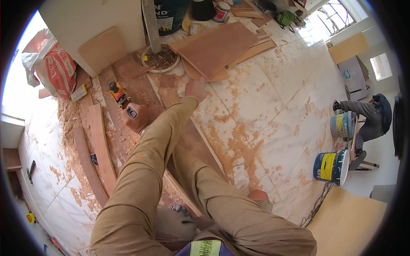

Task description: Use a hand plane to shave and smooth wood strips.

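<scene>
1. Floor: pale, smooth tiles, strewn with flaky tan shavings.
2. Board: long, flat, brown, running under the crossed arms.
3. Panels: flat, reddish, stacked just beyond the left hand.
4. Sack: crumpled, red and white, left of the plane.
5. Post: upright in a round, shaving-filled base, crowding the board.
6. Plane: yellow, dark-knobbed, on the board.
7. Right hand: fingers curled round the plane's rear.
8. Left hand: at the panels' near corner; cannot tell its grip.

A hand hides part of the yellow plane, tan clothing covers some long board, and the top edge crops a dark bucket.
</scene>
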`<state>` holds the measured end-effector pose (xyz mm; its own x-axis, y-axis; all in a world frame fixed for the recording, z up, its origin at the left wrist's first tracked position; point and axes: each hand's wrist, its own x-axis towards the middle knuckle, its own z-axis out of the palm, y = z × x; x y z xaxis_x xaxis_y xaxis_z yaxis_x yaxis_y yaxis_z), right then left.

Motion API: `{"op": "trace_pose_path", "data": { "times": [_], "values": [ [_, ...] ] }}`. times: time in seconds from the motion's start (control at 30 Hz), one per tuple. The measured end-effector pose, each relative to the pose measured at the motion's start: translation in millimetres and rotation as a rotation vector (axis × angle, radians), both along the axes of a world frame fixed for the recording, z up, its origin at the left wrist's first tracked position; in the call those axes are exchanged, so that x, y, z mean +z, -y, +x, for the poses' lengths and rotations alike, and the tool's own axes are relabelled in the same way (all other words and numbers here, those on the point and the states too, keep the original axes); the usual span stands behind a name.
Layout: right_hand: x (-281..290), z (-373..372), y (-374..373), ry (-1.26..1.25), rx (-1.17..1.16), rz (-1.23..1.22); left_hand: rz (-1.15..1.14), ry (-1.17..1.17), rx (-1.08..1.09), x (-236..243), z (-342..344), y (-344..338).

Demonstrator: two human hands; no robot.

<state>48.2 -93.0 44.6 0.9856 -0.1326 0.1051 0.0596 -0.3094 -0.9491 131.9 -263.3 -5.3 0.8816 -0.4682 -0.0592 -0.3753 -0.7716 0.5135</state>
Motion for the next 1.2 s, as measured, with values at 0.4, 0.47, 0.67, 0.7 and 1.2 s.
{"op": "trace_pose_path", "data": {
  "times": [0.4, 0.47, 0.67, 0.7, 1.2],
  "values": [
    [3.3, 6.8, 2.8, 0.066, -0.014, 0.061, 0.133, -0.053, -0.007, -33.0, 11.0, -29.7],
    [2.3, 7.9, 2.9, 0.067, -0.008, 0.059, 0.224, -0.027, -0.089, -31.0, 17.4, -30.2],
    [-17.2, 3.3, -5.9, 0.082, 0.045, 0.023, -0.279, 0.087, 0.186, 59.3, 8.8, -43.8],
    [-21.3, 1.8, -6.6, 0.074, 0.064, 0.007, -0.433, 0.133, 0.177, 82.0, 15.4, -54.2],
    [-6.5, 1.0, -2.8, 0.094, -0.021, 0.053, -0.243, 0.003, 0.519, 3.9, 106.8, -376.9]
  ]
}}
